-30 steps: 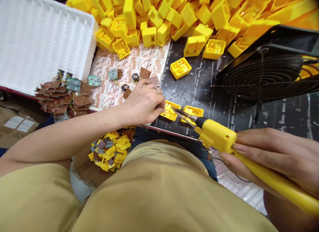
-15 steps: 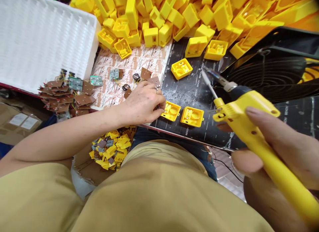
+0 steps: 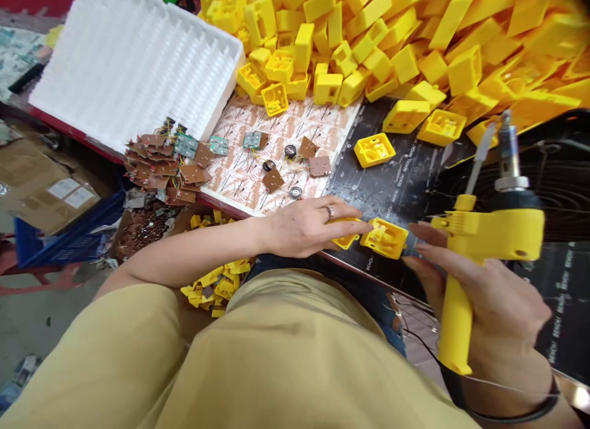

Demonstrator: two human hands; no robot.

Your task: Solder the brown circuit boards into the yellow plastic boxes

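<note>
My right hand (image 3: pixel 498 294) is wrapped around a yellow soldering gun (image 3: pixel 456 318), its metal tip pointing up and away. By that hand's thumb and fingertips a dark grey piece (image 3: pixel 410 240) shows at the edge of an open yellow housing (image 3: pixel 389 237); whether it is pinched is unclear. My left hand (image 3: pixel 306 227) lies palm down with its fingers stretched to the right. Its index fingertip reaches the left edge of that housing. A second yellow housing (image 3: pixel 345 238) is partly hidden under the left fingers.
A heap of yellow housings (image 3: pixel 359 48) covers the back. Brown circuit boards (image 3: pixel 152 161) are stacked left of loose boards and small black round parts (image 3: pixel 290 151). A white foam tray (image 3: pixel 138 60) stands behind them. At right is a black fan (image 3: pixel 488 189).
My right hand has moved inward to the housings, and the soldering gun has swung more upright. My left fingers have straightened and reached right. The whole view has shifted.
</note>
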